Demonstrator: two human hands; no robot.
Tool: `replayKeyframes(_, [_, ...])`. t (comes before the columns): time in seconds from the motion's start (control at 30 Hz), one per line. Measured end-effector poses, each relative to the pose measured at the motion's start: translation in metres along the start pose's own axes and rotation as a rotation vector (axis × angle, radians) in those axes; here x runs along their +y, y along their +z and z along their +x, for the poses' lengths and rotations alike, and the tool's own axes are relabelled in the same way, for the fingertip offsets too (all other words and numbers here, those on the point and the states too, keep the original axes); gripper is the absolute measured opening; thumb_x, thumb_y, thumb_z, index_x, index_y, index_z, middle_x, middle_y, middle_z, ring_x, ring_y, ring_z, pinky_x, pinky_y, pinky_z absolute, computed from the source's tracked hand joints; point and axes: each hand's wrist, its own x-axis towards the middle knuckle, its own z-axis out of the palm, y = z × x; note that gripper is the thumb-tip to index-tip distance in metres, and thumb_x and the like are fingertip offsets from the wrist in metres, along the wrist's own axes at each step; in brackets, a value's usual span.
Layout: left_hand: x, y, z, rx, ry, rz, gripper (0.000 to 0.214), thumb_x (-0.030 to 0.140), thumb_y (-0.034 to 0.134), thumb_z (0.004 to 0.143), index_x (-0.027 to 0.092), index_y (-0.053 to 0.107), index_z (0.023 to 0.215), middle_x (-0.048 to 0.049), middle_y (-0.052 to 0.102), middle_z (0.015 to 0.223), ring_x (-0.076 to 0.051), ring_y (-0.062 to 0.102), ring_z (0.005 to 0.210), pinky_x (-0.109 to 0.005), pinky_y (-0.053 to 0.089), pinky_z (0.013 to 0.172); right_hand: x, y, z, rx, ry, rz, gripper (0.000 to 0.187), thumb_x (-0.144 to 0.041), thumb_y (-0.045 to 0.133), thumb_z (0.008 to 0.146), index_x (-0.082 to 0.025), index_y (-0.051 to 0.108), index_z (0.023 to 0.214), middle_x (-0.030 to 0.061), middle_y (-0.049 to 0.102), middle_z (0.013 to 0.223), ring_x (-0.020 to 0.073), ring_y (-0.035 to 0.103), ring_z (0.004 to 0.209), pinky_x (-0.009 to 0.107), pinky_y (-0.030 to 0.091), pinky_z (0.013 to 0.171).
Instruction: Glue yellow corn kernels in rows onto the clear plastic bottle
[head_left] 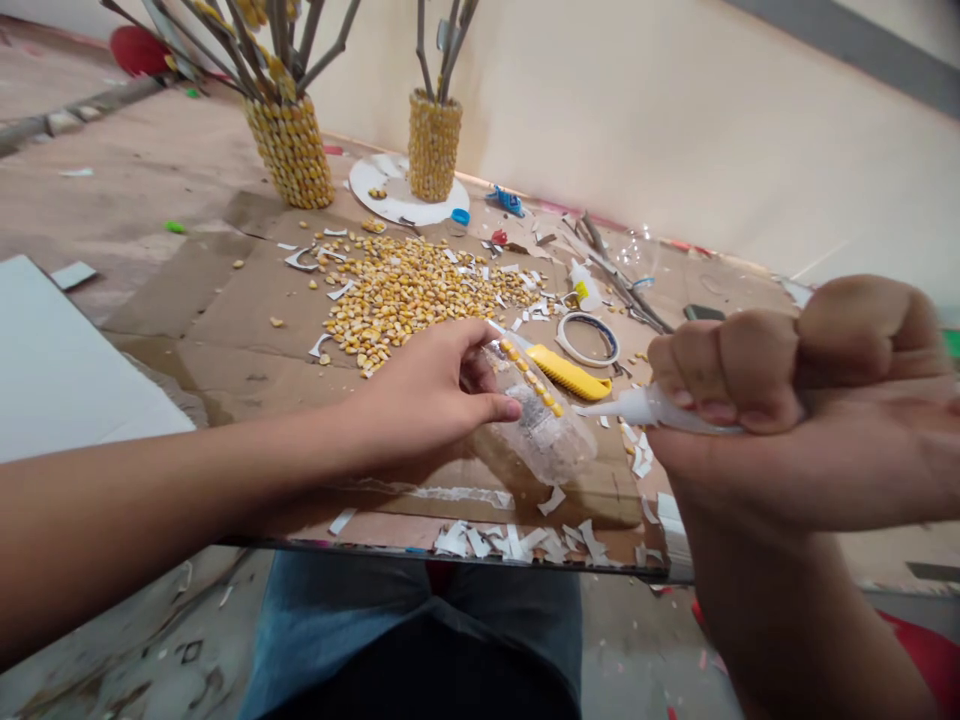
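Two curled hands (427, 400) (810, 400): bottle (544, 432), glue tube (643, 407).

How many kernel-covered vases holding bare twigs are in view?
2. One yellow kernel-covered vase stands far left on the brown cardboard; the other sits right of it on a white round disc.

Nothing written can be read anywhere. A small glue bottle (585, 290) toward the far right of the desk (240, 340) carries a yellow label, too small to make out. The clear plastic bottle (544, 430) by the near edge shows a pale patch on its side, blurred beyond reading. The white squeeze tube (649, 408) sits mostly inside the grip of the right hand (795, 400), its surface hidden.
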Motion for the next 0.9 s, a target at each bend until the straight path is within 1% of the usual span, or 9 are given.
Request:
replayKeyframes(0.03, [0.000,0.000,0.000,0.002,-0.008,-0.009,0.031,0.019,0.089,0.076,0.020,0.058,0.079,0.0035,0.063,0.072,-0.017,0.062,0.069,-0.032,0.047,0.065,0.005,0.004,0.003,0.025,-0.138,-0.035,0.071,-0.058,0.081,0.079,-0.024,0.025,0.052,-0.0079,0.010,0.042,0.0086,0.017,0.034,0.032,0.019,0.040])
replayKeyframes(0.1, [-0.001,0.000,0.001,0.001,-0.023,-0.040,0.031,0.019,0.089,0.076,0.020,0.058,0.081,0.0035,0.063,0.073,-0.017,0.062,0.070,-0.033,0.047,0.065,0.013,0.008,0.010,0.072,-0.255,-0.092,0.066,-0.058,0.073,0.085,-0.025,0.028,0.050,-0.0078,0.012,0.042,0.0078,0.016,0.033,0.031,0.017,0.038])
replayKeyframes(0.23, [-0.004,0.000,0.003,-0.012,-0.048,-0.083,0.029,0.020,0.088,0.077,0.020,0.059,0.082,0.0034,0.064,0.073,-0.016,0.063,0.070,-0.032,0.048,0.066,0.020,0.001,0.019,0.175,-0.153,-0.080,0.047,-0.053,0.066,0.079,-0.025,0.040,0.052,-0.0075,0.019,0.044,0.0089,0.023,0.038,0.028,0.019,0.040])
replayKeyframes(0.3, [-0.005,-0.001,0.004,-0.010,-0.052,-0.075,0.029,0.021,0.088,0.077,0.020,0.059,0.082,0.0029,0.065,0.074,-0.017,0.063,0.070,-0.032,0.047,0.065,0.022,-0.003,0.022,0.222,-0.067,-0.042,0.041,-0.049,0.066,0.072,-0.024,0.039,0.054,-0.0076,0.021,0.045,0.0086,0.027,0.040,0.027,0.023,0.042])
replayKeyframes(0.43, [-0.005,-0.003,0.004,-0.008,-0.048,-0.050,0.028,0.025,0.088,0.077,0.020,0.060,0.082,0.0023,0.066,0.074,-0.017,0.063,0.069,-0.031,0.047,0.064,0.026,-0.013,0.027,0.323,0.046,0.056,0.041,-0.048,0.069,0.062,-0.026,0.034,0.059,-0.0086,0.023,0.049,0.0095,0.030,0.042,0.027,0.026,0.043])
replayKeyframes(0.6, [-0.006,-0.005,0.003,-0.006,-0.017,-0.040,0.028,0.028,0.087,0.079,0.019,0.060,0.082,0.0016,0.067,0.075,-0.016,0.063,0.069,-0.031,0.047,0.064,0.030,-0.026,0.032,0.276,0.087,0.111,0.044,-0.043,0.077,0.061,-0.026,0.036,0.066,-0.0085,0.031,0.054,0.0109,0.035,0.046,0.028,0.032,0.046])
replayKeyframes(0.73, [-0.008,-0.007,0.003,-0.006,-0.026,-0.107,0.028,0.028,0.086,0.079,0.019,0.061,0.087,0.0027,0.064,0.074,-0.015,0.060,0.066,-0.029,0.046,0.061,0.029,-0.023,0.033,0.255,0.099,0.104,0.040,-0.039,0.076,0.062,-0.025,0.039,0.065,-0.0081,0.035,0.053,0.0097,0.031,0.046,0.027,0.031,0.047])
replayKeyframes(0.83, [-0.009,-0.008,0.004,-0.006,-0.048,-0.181,0.028,0.028,0.085,0.078,0.018,0.062,0.092,0.0035,0.062,0.074,-0.013,0.058,0.066,-0.027,0.046,0.060,0.027,-0.013,0.030,0.221,0.033,0.067,0.041,-0.035,0.076,0.066,-0.024,0.037,0.060,-0.0083,0.032,0.049,0.0090,0.030,0.044,0.027,0.028,0.046])
replayKeyframes(0.9, [-0.009,-0.009,0.004,-0.008,-0.064,-0.217,0.028,0.027,0.085,0.078,0.019,0.062,0.093,0.0039,0.061,0.074,-0.013,0.058,0.065,-0.027,0.046,0.059,0.024,-0.007,0.026,0.158,-0.074,0.055,0.045,-0.035,0.076,0.068,-0.023,0.034,0.058,-0.0088,0.026,0.046,0.0084,0.025,0.041,0.028,0.024,0.045])
